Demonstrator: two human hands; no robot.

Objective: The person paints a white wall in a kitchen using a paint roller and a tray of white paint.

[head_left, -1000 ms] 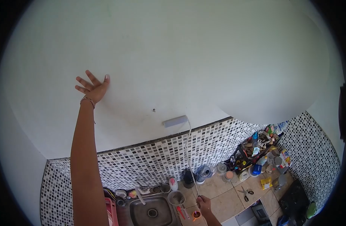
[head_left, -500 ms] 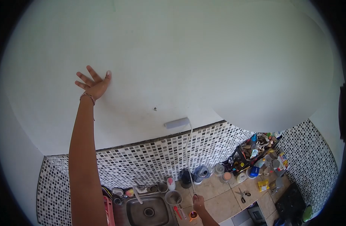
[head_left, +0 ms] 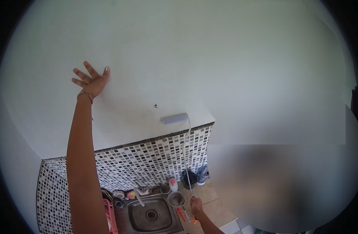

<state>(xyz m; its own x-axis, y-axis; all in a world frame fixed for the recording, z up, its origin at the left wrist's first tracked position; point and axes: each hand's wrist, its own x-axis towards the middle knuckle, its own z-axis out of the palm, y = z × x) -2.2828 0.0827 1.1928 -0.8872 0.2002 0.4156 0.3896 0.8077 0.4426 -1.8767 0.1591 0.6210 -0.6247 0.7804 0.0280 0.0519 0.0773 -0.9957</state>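
Note:
My left hand [head_left: 94, 83] lies open with spread fingers against the white wall [head_left: 159, 50]. A bracelet [head_left: 85, 96] is on that wrist. Lower down, my right hand [head_left: 196, 206] is closed round the handle end of a paint roller [head_left: 175, 118]. Its long thin frame runs up in front of the mosaic tiles [head_left: 147, 160]. The roller's pale sleeve is at the white wall, a little above the tiles' top edge and below a small hole [head_left: 155, 106]. My fingers hide most of the grip.
Below is a steel sink [head_left: 151, 214] with a tap [head_left: 139, 197]. A strainer-like bowl [head_left: 176, 199], a red-handled utensil [head_left: 181, 214] and a white bottle [head_left: 173, 185] stand beside it. A pink rack [head_left: 110, 214] is left of the sink. A large blur hides the right side.
The roller sits slightly higher and further left in view, as do both hands; the camera has shifted too. A blur now covers the counter items at the right.

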